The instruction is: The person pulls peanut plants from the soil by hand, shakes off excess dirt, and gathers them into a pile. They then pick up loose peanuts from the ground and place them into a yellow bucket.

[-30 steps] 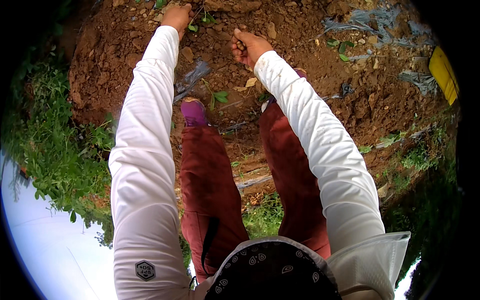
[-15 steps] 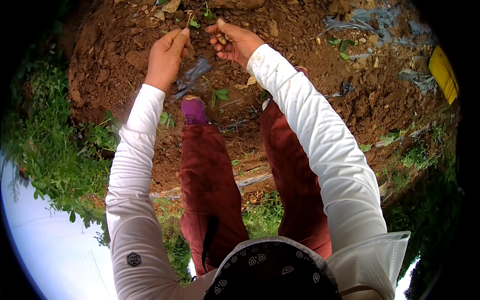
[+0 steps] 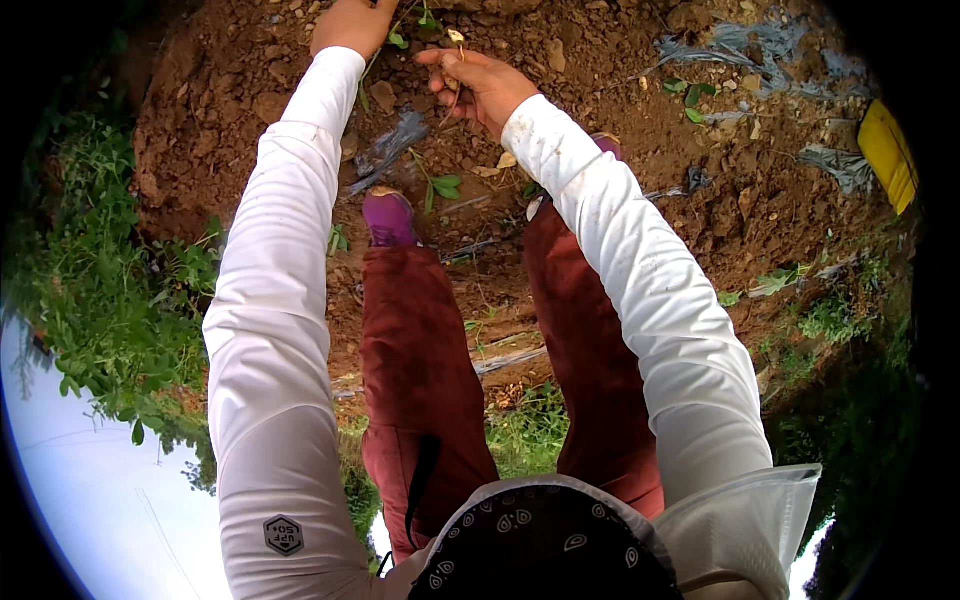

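My right hand (image 3: 492, 88) is closed around a few small tan peanuts (image 3: 454, 82) with a thin stalk. One pale pod (image 3: 456, 37) sticks up above the fingers on its stalk. My left hand (image 3: 352, 26) reaches to the upper edge of the view, where its fingertips are mostly cut off, so I cannot see what they hold. Beside it a thin green stem with leaves (image 3: 398, 38) lies over the reddish-brown soil (image 3: 270, 105).
Torn grey plastic film (image 3: 390, 152) lies near my purple shoe (image 3: 389, 218), with more film (image 3: 765, 52) at the far right. A yellow flat object (image 3: 887, 155) stands at the right edge. Green plants (image 3: 110, 270) grow on the left. Loose leafy sprigs (image 3: 440, 188) lie about.
My left hand has moved up and away to the far edge, apart from my right hand. A pod on a stalk now pokes up from my right hand, which has barely moved.
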`<act>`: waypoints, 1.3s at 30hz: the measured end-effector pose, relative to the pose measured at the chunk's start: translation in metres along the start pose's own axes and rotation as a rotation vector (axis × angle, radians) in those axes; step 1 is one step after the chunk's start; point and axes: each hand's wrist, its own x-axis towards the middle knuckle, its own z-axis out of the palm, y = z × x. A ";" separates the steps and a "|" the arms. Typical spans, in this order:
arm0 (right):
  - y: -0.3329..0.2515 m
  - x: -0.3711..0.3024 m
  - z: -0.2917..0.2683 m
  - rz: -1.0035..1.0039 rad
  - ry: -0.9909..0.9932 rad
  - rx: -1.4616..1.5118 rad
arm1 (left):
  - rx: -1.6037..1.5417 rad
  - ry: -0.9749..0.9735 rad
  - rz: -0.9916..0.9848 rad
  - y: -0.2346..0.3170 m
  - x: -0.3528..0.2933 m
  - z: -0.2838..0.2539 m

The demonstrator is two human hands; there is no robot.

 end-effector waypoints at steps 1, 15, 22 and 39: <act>0.001 -0.002 -0.002 0.014 0.010 0.003 | 0.086 0.049 0.054 -0.005 0.013 0.013; -0.004 -0.005 -0.011 -0.021 0.028 0.073 | -0.551 -0.086 -0.112 -0.022 -0.007 -0.011; -0.014 -0.002 0.000 -0.026 0.039 0.064 | -0.834 -0.149 -0.107 -0.001 -0.083 -0.048; 0.019 -0.074 -0.007 0.117 0.323 0.408 | -0.081 0.064 0.165 -0.003 -0.088 0.008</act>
